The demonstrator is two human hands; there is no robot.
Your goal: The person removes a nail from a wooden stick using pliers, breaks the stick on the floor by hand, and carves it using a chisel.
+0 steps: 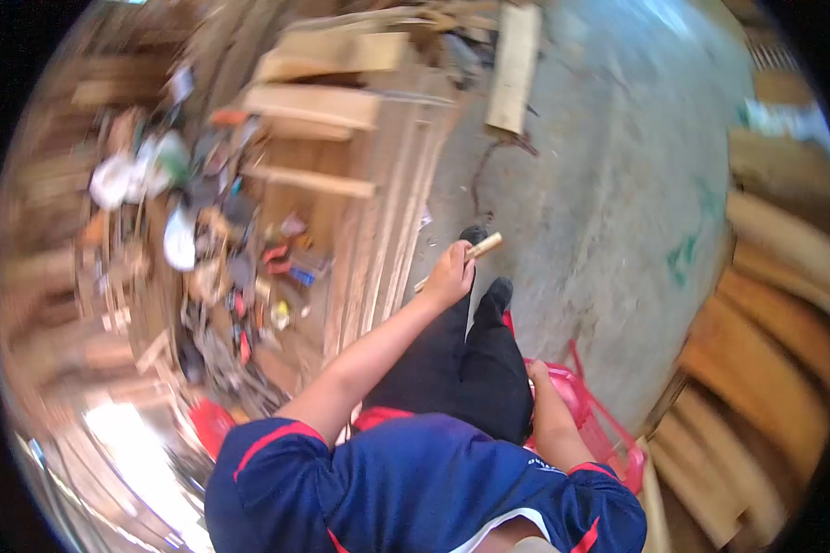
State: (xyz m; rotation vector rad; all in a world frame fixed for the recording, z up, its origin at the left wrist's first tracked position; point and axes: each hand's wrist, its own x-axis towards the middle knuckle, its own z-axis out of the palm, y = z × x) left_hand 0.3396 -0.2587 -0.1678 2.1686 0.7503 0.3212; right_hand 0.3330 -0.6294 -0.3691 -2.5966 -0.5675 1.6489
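Note:
My left hand is closed around a short, pale wooden stick, held out in front of my legs. One end of the stick shows beyond the fingers, and a thin tip shows behind the hand. Lower down on the right, my right hand is beside my thigh, at the edge of a pink-red plastic thing with long bars. Whether that is a chair or a basket I cannot tell. The fingers of this hand are mostly hidden.
Long boards lie along my left, with shorter planks across them. Beyond is a jumble of tools and scraps, blurred. A plank lies ahead on the concrete floor. Wood slabs are stacked at right.

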